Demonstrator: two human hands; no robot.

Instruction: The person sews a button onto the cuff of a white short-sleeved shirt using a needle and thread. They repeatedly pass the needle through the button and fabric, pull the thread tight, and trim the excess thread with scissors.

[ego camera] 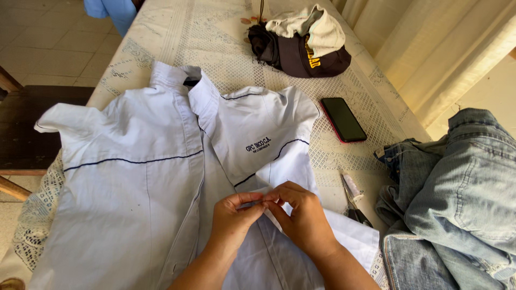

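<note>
With the white shirt [140, 177] spread flat on the counter [344, 70], I pinch its front edge between my left hand [232, 219] and right hand [301, 212]; both closed on cloth for fine work; scissors [352, 196] lie beside.

Both arms come up from the bottom edge and lean in toward each other. The left hand [232, 219] and the right hand [302, 215] meet in the middle. Their fingertips are pinched close together, touching. The backs of both hands face up, fingers bent.
</note>
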